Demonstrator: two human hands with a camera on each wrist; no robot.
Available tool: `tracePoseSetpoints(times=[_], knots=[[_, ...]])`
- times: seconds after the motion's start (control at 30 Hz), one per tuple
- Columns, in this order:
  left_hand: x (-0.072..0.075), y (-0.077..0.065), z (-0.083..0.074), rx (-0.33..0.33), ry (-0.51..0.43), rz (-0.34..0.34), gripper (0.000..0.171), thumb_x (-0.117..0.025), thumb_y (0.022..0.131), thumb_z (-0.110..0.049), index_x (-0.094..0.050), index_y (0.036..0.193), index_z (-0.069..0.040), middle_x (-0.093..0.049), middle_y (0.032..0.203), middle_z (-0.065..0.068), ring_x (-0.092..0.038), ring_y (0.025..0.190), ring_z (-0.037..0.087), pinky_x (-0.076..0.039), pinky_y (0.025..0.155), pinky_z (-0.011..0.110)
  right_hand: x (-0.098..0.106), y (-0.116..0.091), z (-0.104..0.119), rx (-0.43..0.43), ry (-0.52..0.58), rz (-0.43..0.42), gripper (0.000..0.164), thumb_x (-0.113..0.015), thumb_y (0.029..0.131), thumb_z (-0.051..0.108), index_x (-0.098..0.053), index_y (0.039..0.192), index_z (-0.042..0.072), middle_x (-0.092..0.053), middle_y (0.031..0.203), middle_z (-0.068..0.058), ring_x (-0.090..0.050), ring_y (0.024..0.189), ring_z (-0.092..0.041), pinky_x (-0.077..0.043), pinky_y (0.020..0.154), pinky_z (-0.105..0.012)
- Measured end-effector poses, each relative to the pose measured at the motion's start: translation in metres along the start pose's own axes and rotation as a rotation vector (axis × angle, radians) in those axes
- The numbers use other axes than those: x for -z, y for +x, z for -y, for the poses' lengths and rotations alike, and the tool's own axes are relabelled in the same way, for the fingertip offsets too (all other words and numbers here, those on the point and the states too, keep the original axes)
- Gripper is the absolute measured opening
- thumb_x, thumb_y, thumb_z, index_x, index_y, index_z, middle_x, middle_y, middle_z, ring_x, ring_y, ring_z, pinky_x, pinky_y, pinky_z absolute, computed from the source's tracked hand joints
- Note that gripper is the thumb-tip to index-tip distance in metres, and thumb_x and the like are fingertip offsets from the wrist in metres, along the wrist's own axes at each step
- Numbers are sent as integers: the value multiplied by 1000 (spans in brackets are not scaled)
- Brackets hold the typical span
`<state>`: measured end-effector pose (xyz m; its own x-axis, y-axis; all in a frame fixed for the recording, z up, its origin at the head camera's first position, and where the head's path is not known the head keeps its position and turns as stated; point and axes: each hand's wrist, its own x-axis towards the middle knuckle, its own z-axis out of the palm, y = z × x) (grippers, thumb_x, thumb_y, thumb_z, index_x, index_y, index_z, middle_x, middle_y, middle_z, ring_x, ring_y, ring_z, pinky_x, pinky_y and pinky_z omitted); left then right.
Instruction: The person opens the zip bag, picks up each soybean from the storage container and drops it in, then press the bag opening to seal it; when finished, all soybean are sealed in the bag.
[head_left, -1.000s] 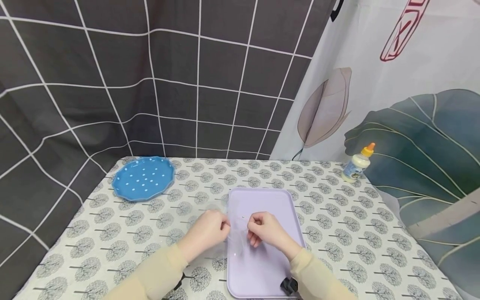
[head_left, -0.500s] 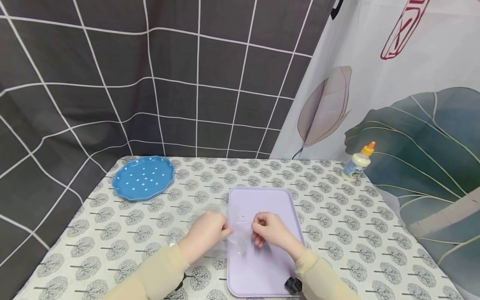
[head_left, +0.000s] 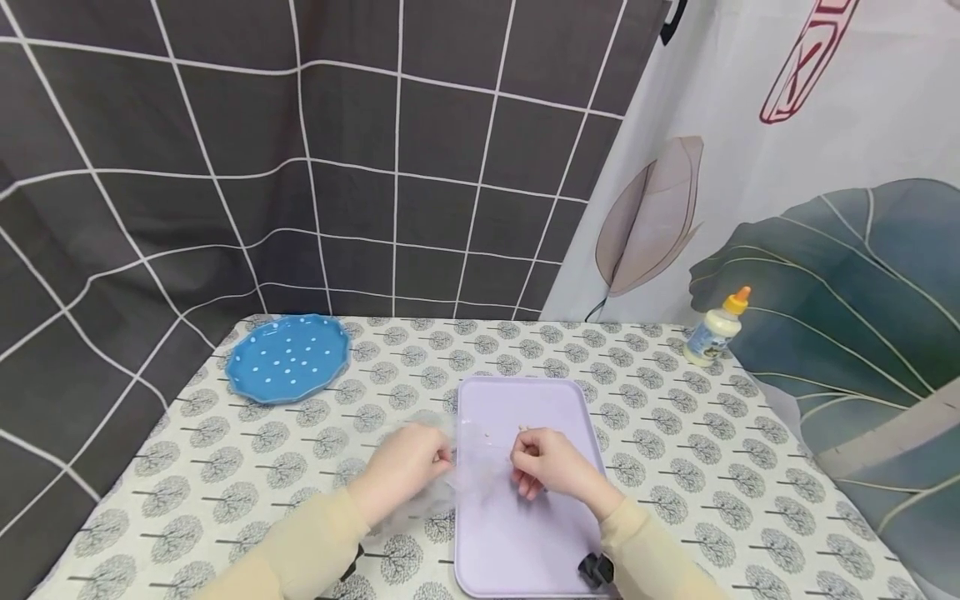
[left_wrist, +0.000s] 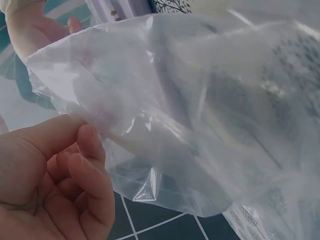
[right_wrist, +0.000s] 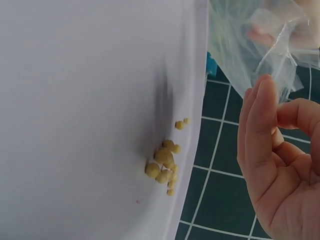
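A clear plastic bag (left_wrist: pixel 150 100) spans the gap between my two hands, over the left part of a lilac tray (head_left: pixel 517 542). My left hand (head_left: pixel 408 462) pinches the bag's edge between thumb and forefinger. Opposite it, my right hand (head_left: pixel 551 462) is above the tray with thumb and forefinger together. In the right wrist view a crease of the bag (right_wrist: pixel 287 60) runs down to those fingertips. Several small yellow balls (right_wrist: pixel 162 157) lie clustered on the tray near its rim. The head view shows only a few of them, as tiny specks.
A blue plate with white dots (head_left: pixel 288 358) lies at the back left of the tree-print tablecloth (head_left: pixel 667 500). At the back right stands a small bottle (head_left: pixel 712 329) with an orange cap. A dark checked curtain (head_left: pixel 337 208) hangs behind the table.
My right hand has shifted a little to the right and my left hand slightly to the left, widening the gap. Small specks on the tray beside the right hand have come into view.
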<state>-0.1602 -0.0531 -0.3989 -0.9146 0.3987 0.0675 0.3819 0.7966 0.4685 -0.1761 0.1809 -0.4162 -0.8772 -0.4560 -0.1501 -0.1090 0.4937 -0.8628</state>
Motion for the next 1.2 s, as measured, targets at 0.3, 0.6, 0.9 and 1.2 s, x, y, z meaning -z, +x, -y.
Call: tracePoseSetpoints(times=[0.3, 0.6, 0.9, 1.2], knots=[[3, -1, 7, 26, -7, -6, 13, -72, 80, -12, -65, 70, -15, -61, 70, -6, -49, 58, 4, -46, 57, 18, 6, -1, -2, -1, -19, -8, 16, -56, 92, 5, -56, 78, -2, -64, 68, -13, -62, 52, -16, -57, 50, -30], [7, -6, 13, 61, -37, 2, 12, -72, 80, -13, -63, 72, -14, -62, 70, -5, -51, 60, 6, -47, 56, 18, 10, -4, -5, 19, -54, -8, 15, -60, 90, 6, -58, 76, 0, -65, 66, -9, -62, 52, -16, -57, 50, -27], [11, -7, 15, 80, -24, -11, 10, -72, 80, -13, -67, 72, -14, -65, 72, -4, -52, 60, 5, -50, 61, 23, 13, -7, -6, 28, -79, -24, 15, -60, 89, 4, -59, 74, -1, -65, 66, -12, -61, 51, -16, -56, 49, -28], [11, -9, 15, 54, -33, -8, 6, -72, 81, -15, -69, 78, -12, -66, 76, -3, -56, 67, 8, -54, 69, 28, 14, -9, -7, 17, -65, -41, 15, -59, 89, 3, -58, 75, -2, -64, 65, -8, -61, 51, -16, -56, 49, -26]])
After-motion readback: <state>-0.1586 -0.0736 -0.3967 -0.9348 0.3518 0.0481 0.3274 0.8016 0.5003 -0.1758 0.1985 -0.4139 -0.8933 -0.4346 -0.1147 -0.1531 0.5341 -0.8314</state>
